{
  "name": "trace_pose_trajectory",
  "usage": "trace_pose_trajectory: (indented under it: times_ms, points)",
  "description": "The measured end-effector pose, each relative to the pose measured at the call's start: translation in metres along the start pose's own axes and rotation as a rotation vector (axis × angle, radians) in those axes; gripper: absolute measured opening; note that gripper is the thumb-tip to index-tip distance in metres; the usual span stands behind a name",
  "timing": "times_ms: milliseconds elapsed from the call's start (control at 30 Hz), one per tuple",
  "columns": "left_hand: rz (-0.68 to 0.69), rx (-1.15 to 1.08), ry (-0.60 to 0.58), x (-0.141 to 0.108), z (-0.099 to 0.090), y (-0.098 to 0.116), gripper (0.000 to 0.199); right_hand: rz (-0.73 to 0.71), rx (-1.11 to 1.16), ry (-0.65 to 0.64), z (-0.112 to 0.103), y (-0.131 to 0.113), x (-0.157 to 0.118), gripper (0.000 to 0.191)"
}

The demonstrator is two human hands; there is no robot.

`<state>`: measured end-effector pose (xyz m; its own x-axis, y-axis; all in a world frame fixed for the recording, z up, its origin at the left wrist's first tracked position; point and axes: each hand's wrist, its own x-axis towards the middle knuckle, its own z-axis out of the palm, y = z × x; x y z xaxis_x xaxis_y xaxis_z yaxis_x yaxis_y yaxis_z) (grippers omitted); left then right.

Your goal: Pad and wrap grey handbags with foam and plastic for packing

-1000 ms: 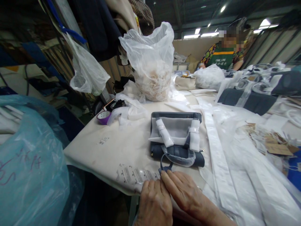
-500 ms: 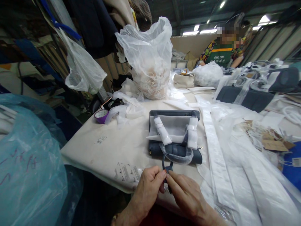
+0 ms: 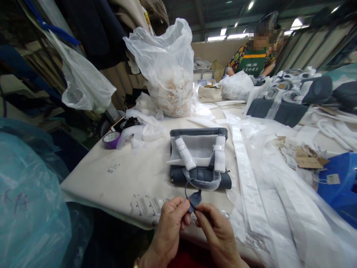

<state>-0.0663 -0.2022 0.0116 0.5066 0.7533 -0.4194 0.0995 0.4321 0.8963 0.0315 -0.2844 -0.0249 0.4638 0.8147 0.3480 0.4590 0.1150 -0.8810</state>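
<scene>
Both hands pinch a dark blue leather tag at the table's near edge, just in front of a handbag.
The left hand (image 3: pixel 170 221) nips the leather tag (image 3: pixel 195 198) between thumb and forefinger; the right hand (image 3: pixel 216 229) pinches near its lower end, on what looks like the thin strap (image 3: pixel 186 189). The strap's loop reaches the plastic-wrapped handle (image 3: pixel 205 184) of the dark blue handbag (image 3: pixel 201 174), though whether it encircles it I cannot tell. Behind, a tall translucent plastic bag (image 3: pixel 167 52) holds a tangle of pale strings (image 3: pixel 177 95) and tan pieces. Beside it, a beige open-topped pouch (image 3: pixel 209 96) has something orange at its mouth; next comes a plastic bag of white material (image 3: pixel 237 87). At right stands a blue container (image 3: pixel 340 190), its contents unclear.
</scene>
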Motion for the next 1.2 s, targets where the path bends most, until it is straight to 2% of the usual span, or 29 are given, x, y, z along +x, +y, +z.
trace_pose_trajectory:
  times_ms: [133,233,300,433,500,567,667,767,900,1000,1100,1200]
  points:
    - [-0.080,-0.235,-0.015,0.004,0.005,-0.001,0.033,-0.062,-0.098,0.091,0.001,0.005,0.004,0.013]
    - [-0.160,-0.361,-0.050,0.004,0.008,-0.003,0.034,-0.011,-0.062,0.156,0.006,0.008,0.004,0.012]
    - [-0.143,-0.301,-0.034,0.002,0.009,-0.006,0.034,0.134,0.027,0.188,0.009,0.010,0.004,0.013]
    - [0.013,0.027,0.019,-0.003,0.007,-0.014,0.030,0.667,0.483,0.174,0.015,0.005,0.003,0.031]
    - [0.072,0.037,-0.005,-0.003,0.006,-0.017,0.028,0.881,0.726,0.149,0.018,-0.002,0.003,0.040]
    - [0.091,-0.060,-0.030,-0.003,0.006,-0.017,0.026,0.966,0.851,0.163,0.019,-0.008,0.004,0.043]
    - [0.047,-0.219,-0.045,-0.003,0.009,-0.013,0.021,0.925,0.840,0.170,0.020,-0.012,0.004,0.040]
    - [0.004,-0.315,-0.072,-0.003,0.011,-0.008,0.021,0.843,0.672,0.147,0.018,-0.008,0.000,0.034]
    - [-0.037,-0.420,-0.184,-0.005,0.011,-0.007,0.026,0.606,0.307,0.163,0.013,0.000,-0.006,0.026]
    - [-0.097,-0.451,-0.241,-0.006,0.010,-0.007,0.019,0.451,0.174,0.130,0.011,0.004,-0.008,0.024]
    - [-0.140,-0.411,-0.246,-0.006,0.012,-0.003,0.013,0.472,0.227,0.084,0.011,0.005,-0.006,0.025]
    - [-0.064,-0.342,-0.179,-0.008,0.014,-0.002,0.016,0.539,0.273,0.115,0.011,0.002,-0.004,0.026]
